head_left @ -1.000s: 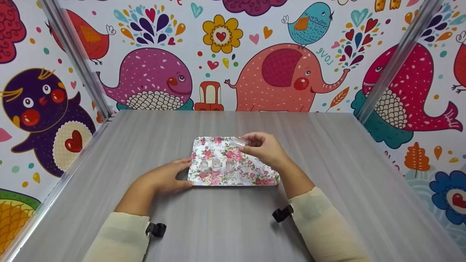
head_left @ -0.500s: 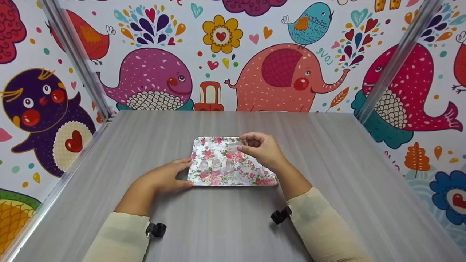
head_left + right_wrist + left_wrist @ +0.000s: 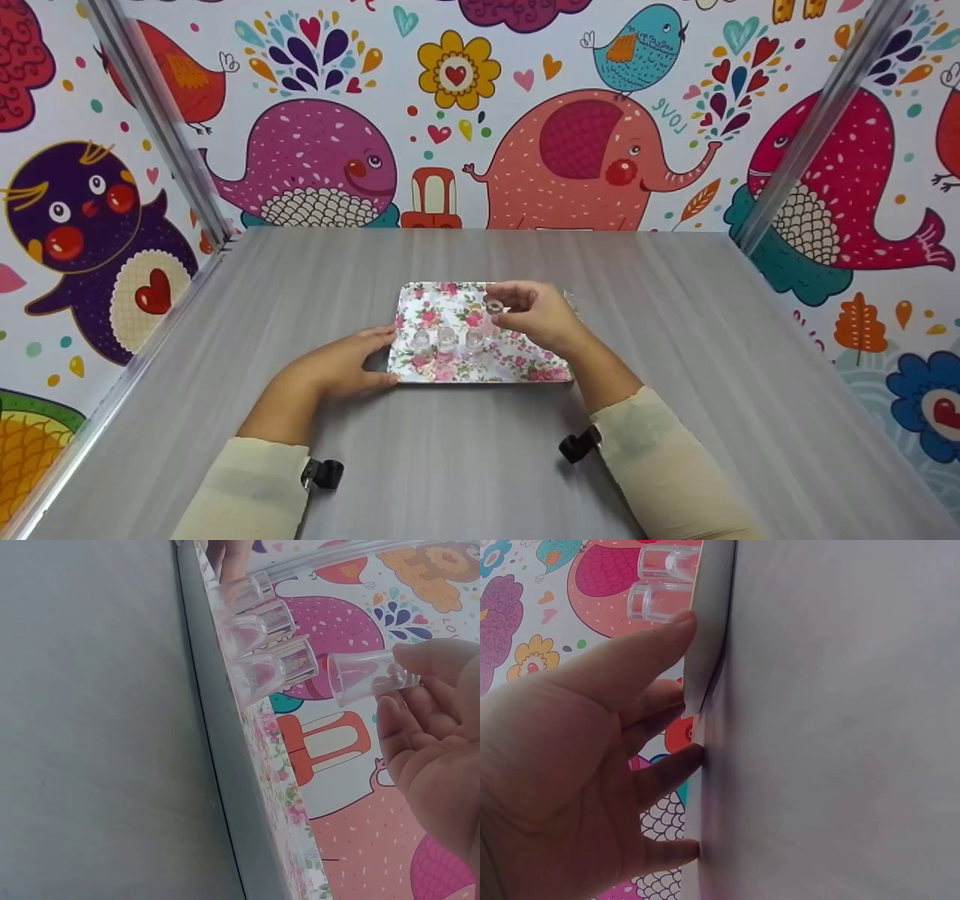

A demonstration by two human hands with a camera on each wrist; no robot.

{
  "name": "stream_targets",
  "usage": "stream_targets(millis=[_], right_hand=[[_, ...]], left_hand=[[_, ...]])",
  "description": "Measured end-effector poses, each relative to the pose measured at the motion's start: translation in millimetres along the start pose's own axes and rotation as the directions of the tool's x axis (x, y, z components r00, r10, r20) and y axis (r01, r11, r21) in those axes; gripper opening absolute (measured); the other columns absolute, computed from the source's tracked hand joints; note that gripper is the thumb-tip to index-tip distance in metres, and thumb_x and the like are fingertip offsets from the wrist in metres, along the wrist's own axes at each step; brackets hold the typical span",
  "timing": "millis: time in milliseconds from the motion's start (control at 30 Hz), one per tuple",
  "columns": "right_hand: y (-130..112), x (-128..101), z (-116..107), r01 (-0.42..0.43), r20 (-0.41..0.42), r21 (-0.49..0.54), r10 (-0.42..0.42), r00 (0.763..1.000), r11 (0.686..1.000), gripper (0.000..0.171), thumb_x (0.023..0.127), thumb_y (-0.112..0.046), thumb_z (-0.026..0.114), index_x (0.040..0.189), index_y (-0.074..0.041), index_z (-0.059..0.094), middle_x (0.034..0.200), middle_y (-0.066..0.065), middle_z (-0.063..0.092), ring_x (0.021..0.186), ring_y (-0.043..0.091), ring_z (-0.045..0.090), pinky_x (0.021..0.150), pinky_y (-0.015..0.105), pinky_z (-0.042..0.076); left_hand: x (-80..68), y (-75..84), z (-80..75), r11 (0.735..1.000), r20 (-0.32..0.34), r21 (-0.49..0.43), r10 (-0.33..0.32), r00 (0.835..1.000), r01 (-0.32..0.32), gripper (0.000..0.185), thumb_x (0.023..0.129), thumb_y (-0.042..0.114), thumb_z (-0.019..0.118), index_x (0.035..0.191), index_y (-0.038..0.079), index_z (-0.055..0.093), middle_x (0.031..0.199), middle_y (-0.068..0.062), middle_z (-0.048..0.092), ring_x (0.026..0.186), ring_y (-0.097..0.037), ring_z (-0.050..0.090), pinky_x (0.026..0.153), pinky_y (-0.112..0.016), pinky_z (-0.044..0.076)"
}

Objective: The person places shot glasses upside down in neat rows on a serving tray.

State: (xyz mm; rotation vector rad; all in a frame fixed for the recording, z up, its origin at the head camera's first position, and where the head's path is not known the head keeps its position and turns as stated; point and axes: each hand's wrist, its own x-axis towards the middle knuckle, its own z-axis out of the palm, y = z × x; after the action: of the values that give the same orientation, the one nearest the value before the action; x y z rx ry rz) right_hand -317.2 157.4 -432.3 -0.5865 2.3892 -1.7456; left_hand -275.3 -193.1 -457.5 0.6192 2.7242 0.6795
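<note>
A floral tray lies in the middle of the grey table. Three small clear cups stand in a row on its near left part; they show as clear cups in the right wrist view and at the top edge as cups in the left wrist view. My right hand pinches a fourth clear cup just above the tray, right of the row. My left hand rests on the table, its straight fingers touching the tray's left edge.
The grey table is ringed by cartoon-printed walls, with slanted metal posts at the left and right back corners. Small black clips sit at both wrists.
My right hand has lowered the cup toward the tray and turned it so its open mouth faces the camera. The left hand and the tray have stayed put.
</note>
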Motion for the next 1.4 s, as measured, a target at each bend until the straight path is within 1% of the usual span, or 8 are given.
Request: stream_targets(millis=[200,433,633,833,1000,1133,1267,1400], right_hand=[[3.6,0.7,-3.4,-0.042,0.019,-0.02,0.043,0.999,0.999,0.041,0.092,-0.003,0.08,0.133,-0.011,0.076,0.135,0.02,0.074,0.109,0.019,0.073,0.089,0.025,0.064],[16.3,2.2,-1.6,-0.058,0.063,-0.103,0.064,0.996,0.993,0.047,0.09,-0.003,0.083,0.135,-0.002,0.072,0.131,0.014,0.077,0.114,0.02,0.073,0.089,0.025,0.064],[26.9,1.7,0.9,-0.075,0.098,-0.196,0.096,0.991,0.978,0.043,0.089,-0.003,0.082,0.132,-0.009,0.076,0.12,0.009,0.078,0.106,0.019,0.07,0.087,0.027,0.062],[29.0,2.2,0.9,-0.075,0.11,-0.182,0.096,0.989,0.98,0.044,0.089,-0.006,0.083,0.132,-0.01,0.076,0.121,0.009,0.078,0.111,0.021,0.072,0.091,0.03,0.063],[25.6,-0.7,-4.4,-0.05,0.085,-0.137,0.062,0.994,0.989,0.043,0.094,-0.015,0.079,0.135,-0.002,0.072,0.125,0.018,0.076,0.109,0.02,0.072,0.089,0.026,0.06],[24.2,-5.6,-12.0,-0.036,0.027,-0.09,0.039,0.999,0.995,0.039,0.098,-0.013,0.074,0.134,0.001,0.07,0.128,0.025,0.074,0.107,0.017,0.072,0.09,0.024,0.06],[22.6,-11.0,-21.4,-0.034,-0.037,-0.053,0.032,0.999,0.998,0.033,0.1,-0.013,0.073,0.132,-0.003,0.072,0.129,0.024,0.074,0.11,0.018,0.074,0.095,0.025,0.062],[20.6,-18.0,-31.7,-0.068,-0.076,-0.048,0.065,0.995,0.997,0.033,0.1,-0.018,0.076,0.132,-0.009,0.073,0.132,0.017,0.075,0.115,0.021,0.074,0.097,0.028,0.063]], left_hand=[[-0.3,-0.6,-0.5,1.0,-0.004,0.004,-0.005,1.0,0.005,0.083,0.099,0.039,0.077,0.164,0.002,0.04,0.175,-0.013,0.035,0.163,-0.042,0.031,0.133,-0.06,0.026],[-0.6,0.2,-1.7,1.0,-0.003,0.003,-0.007,1.0,0.007,0.083,0.099,0.039,0.077,0.164,0.003,0.041,0.175,-0.013,0.035,0.163,-0.042,0.031,0.134,-0.06,0.026],[-0.5,-0.1,-2.3,1.0,-0.009,0.006,-0.002,1.0,0.002,0.083,0.099,0.038,0.077,0.164,0.002,0.041,0.175,-0.013,0.035,0.162,-0.042,0.032,0.133,-0.06,0.026],[-1.0,-0.3,-2.4,1.0,-0.012,-0.003,0.001,1.0,-0.002,0.082,0.099,0.037,0.077,0.163,0.001,0.041,0.175,-0.013,0.035,0.163,-0.042,0.031,0.134,-0.059,0.026],[-1.8,0.4,-2.0,1.0,-0.013,-0.001,0.004,1.0,-0.004,0.083,0.099,0.038,0.077,0.163,0.0,0.041,0.175,-0.014,0.036,0.162,-0.042,0.032,0.134,-0.059,0.026],[-2.0,1.2,-1.7,1.0,-0.014,0.007,0.003,1.0,-0.003,0.083,0.099,0.038,0.077,0.163,0.0,0.041,0.174,-0.015,0.036,0.162,-0.042,0.032,0.133,-0.059,0.027],[-1.6,1.3,-0.8,1.0,-0.011,0.006,0.004,1.0,-0.004,0.083,0.099,0.038,0.077,0.163,0.0,0.041,0.175,-0.014,0.035,0.162,-0.042,0.032,0.134,-0.059,0.026],[-0.9,-0.2,0.2,1.0,-0.012,-0.002,0.006,1.0,-0.006,0.083,0.099,0.038,0.077,0.163,0.001,0.041,0.175,-0.014,0.036,0.162,-0.042,0.032,0.134,-0.059,0.026]])
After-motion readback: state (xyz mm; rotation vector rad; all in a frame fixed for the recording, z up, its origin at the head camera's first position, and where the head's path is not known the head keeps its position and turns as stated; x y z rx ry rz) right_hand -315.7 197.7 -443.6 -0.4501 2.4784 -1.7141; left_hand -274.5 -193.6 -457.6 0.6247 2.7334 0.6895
